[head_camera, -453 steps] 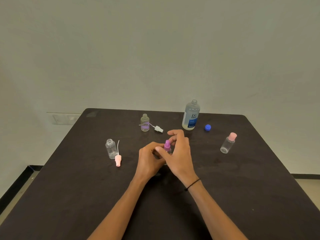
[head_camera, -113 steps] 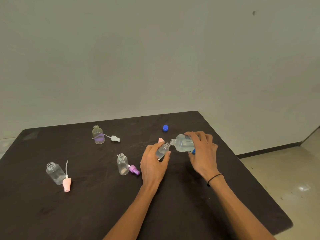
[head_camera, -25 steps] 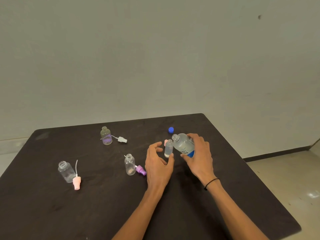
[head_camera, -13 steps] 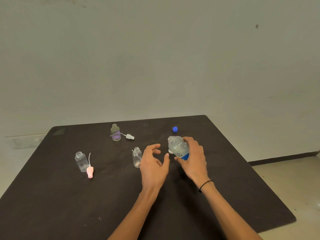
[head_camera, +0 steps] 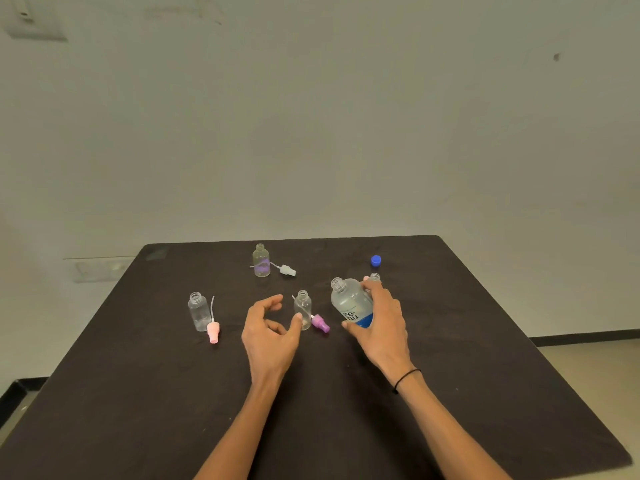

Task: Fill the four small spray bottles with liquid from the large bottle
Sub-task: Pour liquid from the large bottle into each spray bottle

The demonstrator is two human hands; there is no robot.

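Note:
My right hand point(head_camera: 379, 327) grips the large clear bottle point(head_camera: 349, 303) with a blue label, uncapped and held nearly upright. My left hand point(head_camera: 272, 329) is open, its thumb touching or just short of a small uncapped bottle point(head_camera: 303, 309) with a purple spray top point(head_camera: 320, 323) lying beside it. Another small open bottle point(head_camera: 198, 311) stands at the left with a pink spray top point(head_camera: 212, 331) next to it. A third point(head_camera: 261, 260) stands at the back beside a white spray top point(head_camera: 287, 270). The fourth small bottle point(head_camera: 374, 277) peeks out behind my right hand.
The blue cap point(head_camera: 375, 260) of the large bottle lies at the back right of the dark table point(head_camera: 485, 375). A pale wall rises behind the table's far edge, and floor shows past its right edge.
My left hand let go of the small bottle at the right and moved left to the one by the purple top. My right hand tipped the large bottle back upright and carried it left.

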